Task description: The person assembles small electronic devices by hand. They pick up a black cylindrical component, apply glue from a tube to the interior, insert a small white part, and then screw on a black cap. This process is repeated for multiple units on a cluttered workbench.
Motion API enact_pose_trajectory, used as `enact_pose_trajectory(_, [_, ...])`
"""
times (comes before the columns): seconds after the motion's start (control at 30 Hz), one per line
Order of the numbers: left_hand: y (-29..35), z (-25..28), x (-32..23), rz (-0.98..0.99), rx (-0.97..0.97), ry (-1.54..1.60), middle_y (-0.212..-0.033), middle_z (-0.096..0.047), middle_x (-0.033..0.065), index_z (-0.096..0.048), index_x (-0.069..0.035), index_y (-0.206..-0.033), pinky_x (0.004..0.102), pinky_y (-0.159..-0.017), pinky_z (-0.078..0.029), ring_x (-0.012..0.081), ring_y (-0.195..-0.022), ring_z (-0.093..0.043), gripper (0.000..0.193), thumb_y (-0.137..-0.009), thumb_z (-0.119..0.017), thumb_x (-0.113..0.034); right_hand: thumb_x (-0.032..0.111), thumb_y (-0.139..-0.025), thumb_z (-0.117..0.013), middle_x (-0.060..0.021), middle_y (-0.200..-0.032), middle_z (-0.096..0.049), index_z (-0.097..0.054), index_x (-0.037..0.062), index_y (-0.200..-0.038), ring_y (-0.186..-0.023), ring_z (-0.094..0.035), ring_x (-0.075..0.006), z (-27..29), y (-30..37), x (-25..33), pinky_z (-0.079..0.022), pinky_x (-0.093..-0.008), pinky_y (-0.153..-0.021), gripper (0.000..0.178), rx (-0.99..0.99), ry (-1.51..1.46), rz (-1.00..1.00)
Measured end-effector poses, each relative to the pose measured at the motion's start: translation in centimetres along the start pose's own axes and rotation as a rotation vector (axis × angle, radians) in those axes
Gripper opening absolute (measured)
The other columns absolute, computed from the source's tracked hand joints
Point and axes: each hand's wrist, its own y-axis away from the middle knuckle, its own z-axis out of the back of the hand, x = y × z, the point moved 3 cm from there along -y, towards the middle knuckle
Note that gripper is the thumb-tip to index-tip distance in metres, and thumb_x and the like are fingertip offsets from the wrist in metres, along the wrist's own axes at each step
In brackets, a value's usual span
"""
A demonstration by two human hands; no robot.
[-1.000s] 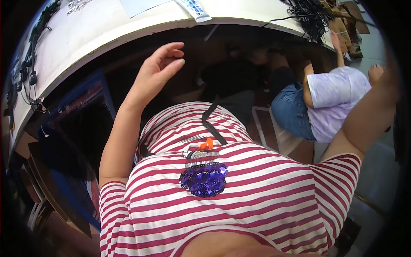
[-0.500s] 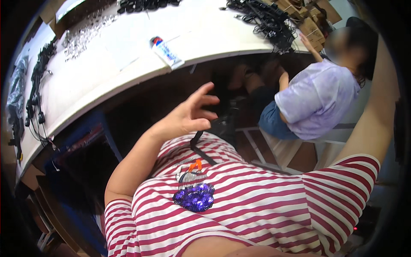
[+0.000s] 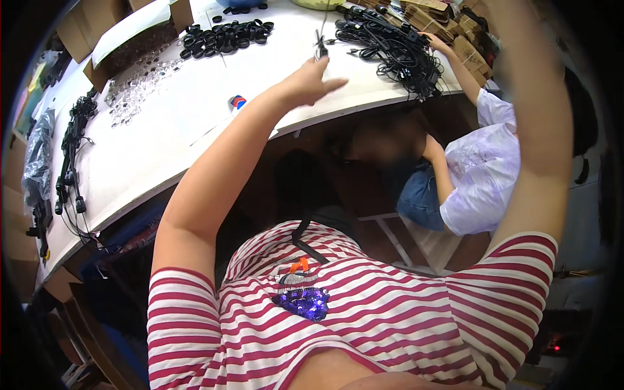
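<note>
My left arm reaches over the white table (image 3: 162, 156), and my left hand (image 3: 305, 84) is open above its front part, thumb and fingers apart. Just beyond the fingertips is a thin dark cable (image 3: 320, 47) with a small knot or bundle; I cannot tell whether they touch it. Beneath my forearm lies a white tube (image 3: 238, 102) with a red and blue end, mostly covered. My right forearm (image 3: 536, 123) rises along the right side, blurred, and its hand is beyond the upper edge. To the right of the cable is a heap of black cables (image 3: 396, 52).
Black rings (image 3: 224, 39) and clear small pieces (image 3: 140, 88) lie on the table. More black cables (image 3: 71, 146) are at the left, beside a plastic bag (image 3: 39, 153). At the right sits a person (image 3: 484, 162), one hand near brown cardboard pieces (image 3: 468, 55).
My left hand has moved from above my lap out over the table. My right arm has swung inward. The view has tilted up, showing more of the table. The seated person has leaned forward.
</note>
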Motion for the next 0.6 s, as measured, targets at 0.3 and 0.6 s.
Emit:
enact_pose_trajectory(0.3, [12.3,-1.4,1.9,-0.137,0.107,0.123,-0.123,-0.049,0.0114,-0.049,-0.006,-0.123,0.0308,-0.085,-0.046,0.0223,-0.103,-0.055,0.04,-0.085,-0.059,-0.016,0.028,-0.086,-0.037,-0.0083,-0.067,-0.059,-0.057,0.0065,-0.076,-0.058,-0.055,-0.0228,-3.2,12.7,-25.0,-0.043,-0.0353,-0.057,0.031,0.308,0.897,-0.153])
enact_pose_trajectory(0.6, [16.3,-0.4,0.4,-0.071,0.197,0.169,-0.115,-0.055,0.0123,-0.048,-0.006,-0.123,0.0314,-0.081,-0.048,0.0224,-0.097,-0.058,0.042,-0.084,-0.061,-0.016,0.036,-0.086,-0.046,-0.0145,-0.123,-0.047,-0.051,0.012,-0.119,-0.119,-0.04,-0.0316,-9.1,15.3,-27.3,-0.033,-0.0441,-0.096,0.042,0.338,1.136,-0.22])
